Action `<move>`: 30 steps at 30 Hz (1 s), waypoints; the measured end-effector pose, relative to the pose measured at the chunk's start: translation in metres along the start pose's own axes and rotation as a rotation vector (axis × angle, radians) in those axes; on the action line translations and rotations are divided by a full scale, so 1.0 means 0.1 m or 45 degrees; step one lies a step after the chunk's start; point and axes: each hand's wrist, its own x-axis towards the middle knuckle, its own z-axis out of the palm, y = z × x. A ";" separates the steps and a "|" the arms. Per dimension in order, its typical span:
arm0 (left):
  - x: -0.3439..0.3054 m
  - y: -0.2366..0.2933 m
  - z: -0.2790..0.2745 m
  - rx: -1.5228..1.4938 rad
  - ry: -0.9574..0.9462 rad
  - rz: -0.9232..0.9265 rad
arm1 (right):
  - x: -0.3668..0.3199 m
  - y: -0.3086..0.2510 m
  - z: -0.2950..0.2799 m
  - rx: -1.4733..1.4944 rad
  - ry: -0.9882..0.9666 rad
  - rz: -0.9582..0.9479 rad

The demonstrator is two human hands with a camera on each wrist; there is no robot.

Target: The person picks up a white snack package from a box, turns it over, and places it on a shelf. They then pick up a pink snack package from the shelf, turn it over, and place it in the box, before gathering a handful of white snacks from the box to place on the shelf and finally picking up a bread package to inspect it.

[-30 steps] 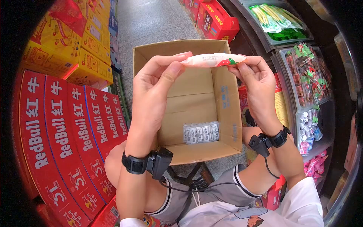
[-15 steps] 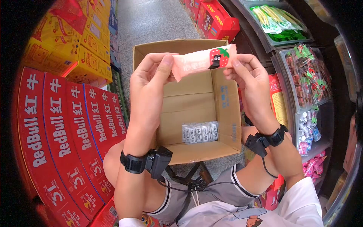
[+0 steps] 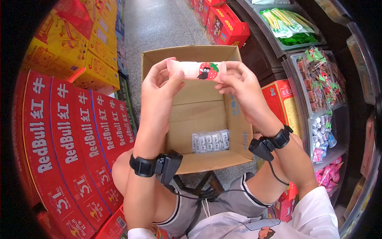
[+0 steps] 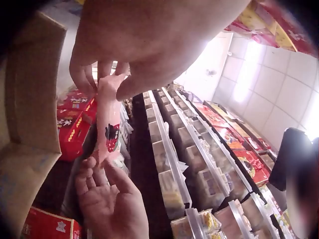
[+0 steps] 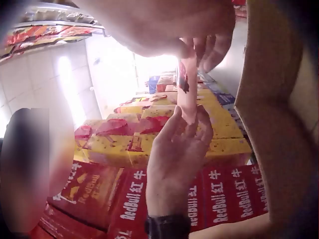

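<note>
A pink snack packet [image 3: 195, 71] with a strawberry print is stretched level between both hands, printed face toward the head camera. My left hand [image 3: 161, 89] pinches its left end between thumb and fingers. At the other end, my right hand [image 3: 243, 85] pinches the corner beside the strawberry. Seen from the left wrist, the packet [image 4: 107, 112] spans the gap between the two hands. Below it stands an open cardboard box [image 3: 199, 91], with several small silver-white packets [image 3: 211, 142] lined up on its bottom near the front wall.
Red Red Bull cartons [image 3: 67, 131] are stacked on the left, with yellow cartons [image 3: 95, 69] behind them. On the right, shelves hold clear bins of wrapped snacks [image 3: 320, 79]. A red gift box [image 3: 227, 26] sits beyond the cardboard box. Grey floor [image 3: 163, 20] runs ahead.
The packet was first seen edge-on, then turned to show its strawberry face. Since half a second ago it has levelled and shifted left, with the right hand moving left too.
</note>
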 end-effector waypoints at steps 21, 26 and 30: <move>0.16 -0.65 0.48 0.130 -0.029 -0.168 | 0.08 0.42 -0.08 -0.874 -0.113 -0.168; 0.23 -1.34 0.48 0.259 -0.021 -0.338 | 0.00 0.68 -0.19 -1.746 -0.050 -0.462; 0.18 -2.06 0.40 0.035 -0.148 -0.551 | -0.10 0.46 -0.19 -1.650 -0.122 -0.281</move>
